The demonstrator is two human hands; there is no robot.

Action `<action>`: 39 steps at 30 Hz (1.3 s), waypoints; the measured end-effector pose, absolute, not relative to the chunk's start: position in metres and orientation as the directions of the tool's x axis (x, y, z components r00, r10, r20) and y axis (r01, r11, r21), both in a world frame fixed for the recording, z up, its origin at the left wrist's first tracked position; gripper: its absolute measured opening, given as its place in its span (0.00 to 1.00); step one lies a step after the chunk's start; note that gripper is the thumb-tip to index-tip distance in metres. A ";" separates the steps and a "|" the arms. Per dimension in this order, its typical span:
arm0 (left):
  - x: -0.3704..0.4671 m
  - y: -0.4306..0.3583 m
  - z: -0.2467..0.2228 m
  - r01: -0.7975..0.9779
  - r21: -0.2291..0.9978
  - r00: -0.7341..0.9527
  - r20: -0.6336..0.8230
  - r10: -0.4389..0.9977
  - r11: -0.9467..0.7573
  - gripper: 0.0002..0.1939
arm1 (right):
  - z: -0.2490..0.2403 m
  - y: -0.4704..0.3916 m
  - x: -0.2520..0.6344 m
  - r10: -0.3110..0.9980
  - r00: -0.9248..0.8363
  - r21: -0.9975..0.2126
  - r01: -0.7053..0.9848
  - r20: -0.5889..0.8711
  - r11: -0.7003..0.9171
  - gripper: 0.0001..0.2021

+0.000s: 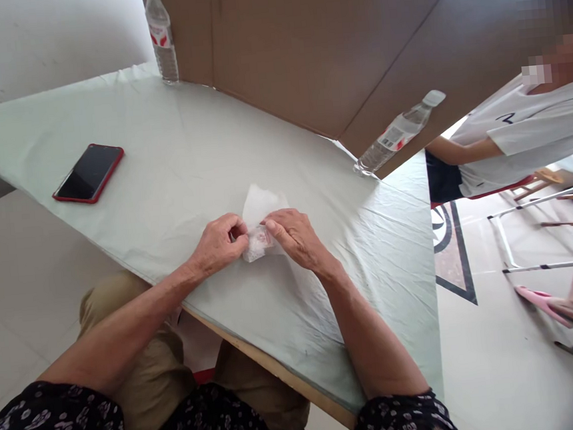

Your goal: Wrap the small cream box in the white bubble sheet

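A small, crumpled, whitish translucent bag with faint red print lies on the pale green tablecloth, between my two hands. My left hand has its thumb and forefinger pinched on the bag's left edge. From the right, my right hand holds the bag with thumb and fingers near its upper right part. The bag's top spreads flat and pale away from me. What is inside it is too small to make out.
A phone with a red case lies on the tablecloth at the left. Bottles stand at the back and lean at the right against a large brown cardboard panel. A person in a white shirt sits at the right.
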State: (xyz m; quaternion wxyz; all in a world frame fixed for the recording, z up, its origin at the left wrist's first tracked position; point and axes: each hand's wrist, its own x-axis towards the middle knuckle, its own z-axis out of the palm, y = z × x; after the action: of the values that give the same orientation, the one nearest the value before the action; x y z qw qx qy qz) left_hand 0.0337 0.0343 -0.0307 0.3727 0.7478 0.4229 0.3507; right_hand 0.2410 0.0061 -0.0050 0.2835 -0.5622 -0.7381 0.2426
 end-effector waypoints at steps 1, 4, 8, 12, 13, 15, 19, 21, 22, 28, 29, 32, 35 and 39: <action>0.031 0.038 -0.031 0.385 0.858 0.370 0.193 0.909 -0.339 0.02 | -0.005 0.005 0.241 0.956 -0.248 -0.681 0.675 0.154 0.284 0.24; 0.019 0.050 -0.033 0.475 0.818 0.287 0.204 0.936 -0.324 0.02 | -0.003 0.003 0.245 0.958 -0.260 -0.696 0.665 0.122 0.269 0.20; 0.007 0.058 -0.030 0.520 0.777 0.223 0.278 0.934 -0.355 0.06 | -0.001 -0.001 0.249 0.980 -0.195 -0.685 0.709 0.039 0.168 0.21; 0.011 0.043 -0.020 0.420 0.621 0.403 0.526 0.749 -0.661 0.18 | -0.004 -0.001 0.246 0.970 -0.230 -0.677 0.701 0.083 0.224 0.18; 0.014 0.038 -0.018 0.387 0.562 0.495 0.543 0.678 -0.731 0.21 | -0.005 -0.001 0.245 0.961 -0.258 -0.666 0.699 0.102 0.259 0.17; 0.021 0.030 -0.019 0.342 0.473 0.633 0.523 0.571 -0.812 0.25 | -0.006 -0.001 0.243 0.939 -0.317 -0.641 0.696 0.130 0.324 0.15; 0.024 0.033 -0.029 0.502 0.463 0.603 0.418 0.679 -0.731 0.26 | -0.006 -0.001 0.246 0.954 -0.268 -0.615 0.731 0.137 0.294 0.17; 0.019 0.042 -0.033 0.566 0.515 0.531 0.370 0.762 -0.644 0.25 | -0.005 -0.001 0.250 0.975 -0.193 -0.604 0.767 0.106 0.217 0.19; 0.015 0.046 -0.033 0.568 0.546 0.512 0.350 0.784 -0.615 0.25 | -0.003 -0.002 0.253 0.982 -0.165 -0.597 0.781 0.086 0.184 0.19; -0.003 0.057 -0.022 0.429 0.748 0.525 0.250 0.813 -0.507 0.29 | 0.013 -0.005 0.268 0.975 -0.218 -0.687 0.702 0.044 0.188 0.14; -0.005 0.057 -0.019 0.397 0.788 0.528 0.224 0.819 -0.471 0.30 | 0.017 -0.007 0.269 0.958 -0.282 -0.727 0.648 0.046 0.226 0.12; -0.011 0.057 -0.015 0.327 0.857 0.566 0.161 0.809 -0.399 0.33 | 0.026 -0.020 0.271 0.849 -0.528 -0.788 0.514 0.023 0.340 0.08; -0.015 0.060 -0.015 0.410 0.790 0.629 0.117 0.769 -0.456 0.31 | 0.026 -0.038 0.271 0.718 -0.691 -0.730 0.532 -0.082 0.429 0.07; -0.016 0.062 -0.019 0.607 0.494 0.677 0.091 0.731 -0.623 0.25 | 0.018 -0.060 0.268 0.709 -0.682 -0.599 0.648 -0.182 0.470 0.08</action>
State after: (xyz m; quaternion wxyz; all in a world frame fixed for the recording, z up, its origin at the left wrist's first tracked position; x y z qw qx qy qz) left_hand -0.0164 0.0615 -0.0191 0.2171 0.8895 0.3759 0.1427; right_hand 0.2682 -0.0600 0.0177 0.0457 -0.3963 -0.8560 0.3287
